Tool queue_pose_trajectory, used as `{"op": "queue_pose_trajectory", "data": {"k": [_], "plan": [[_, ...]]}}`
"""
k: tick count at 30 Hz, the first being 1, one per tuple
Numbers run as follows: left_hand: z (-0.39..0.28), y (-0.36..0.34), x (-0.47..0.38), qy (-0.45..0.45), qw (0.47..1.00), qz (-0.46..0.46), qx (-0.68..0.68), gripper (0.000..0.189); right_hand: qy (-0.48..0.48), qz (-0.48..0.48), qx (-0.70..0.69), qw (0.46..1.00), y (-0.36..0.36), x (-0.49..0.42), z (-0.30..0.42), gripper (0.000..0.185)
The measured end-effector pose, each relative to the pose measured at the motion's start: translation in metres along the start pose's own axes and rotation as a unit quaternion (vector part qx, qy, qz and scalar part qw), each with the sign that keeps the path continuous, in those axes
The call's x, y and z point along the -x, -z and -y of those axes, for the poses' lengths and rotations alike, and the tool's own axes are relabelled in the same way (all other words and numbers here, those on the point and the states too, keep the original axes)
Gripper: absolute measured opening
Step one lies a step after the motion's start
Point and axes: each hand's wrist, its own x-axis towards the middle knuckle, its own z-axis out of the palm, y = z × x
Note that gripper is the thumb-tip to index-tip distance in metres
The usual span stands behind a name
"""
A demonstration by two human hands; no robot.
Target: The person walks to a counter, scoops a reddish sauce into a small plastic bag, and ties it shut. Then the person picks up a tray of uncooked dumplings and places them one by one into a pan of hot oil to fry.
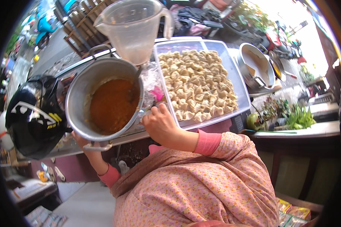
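A deep aluminium pot (76, 93) stands before me, part filled with an orange-brown sauce (113, 105). The handle of a utensil (138, 72) leans against its inner right wall. My left hand (81, 141) is at the pot's lower left side, its fingers mostly hidden behind the pot. Between the pot and a clear plastic box (238, 85), my right hand (160, 122) has bent fingers close to clear plastic wrapping (152, 76) and a pink piece (157, 93). Whether it grips anything is unclear. Rows of folded dumplings (197, 85) fill most of the box.
A clear plastic measuring jug (130, 31) stands behind the pot. At the left is a black helmet (35, 116). Another metal pot (257, 66) stands at the right, beyond the box. Green plants (301, 117) grow farther right. Parked motorbikes (272, 39) line the background.
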Motion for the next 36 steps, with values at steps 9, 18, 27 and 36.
{"op": "queue_pose_trajectory", "data": {"k": [9, 18, 27, 36], "plan": [[0.018, -0.014, 0.010, 0.031, 1.000, -0.003, -0.007, 0.044, -0.057, 0.004, 0.106, 0.993, 0.005, 0.001, 0.013, 0.045], [-0.037, 0.027, 0.048, 0.193, 0.978, -0.075, -0.019, 0.022, -0.067, -0.132, -0.228, 0.962, 0.060, 0.032, -0.069, 0.024], [-0.222, -0.027, 0.070, 0.278, 0.928, -0.060, 0.242, 0.027, -0.361, -0.109, -0.375, 0.847, 0.020, 0.140, -0.287, 0.051], [-0.276, -0.054, 0.022, 0.353, 0.918, -0.003, 0.182, 0.055, -0.182, 0.060, -0.756, 0.626, -0.047, 0.151, -0.312, 0.071]]}}
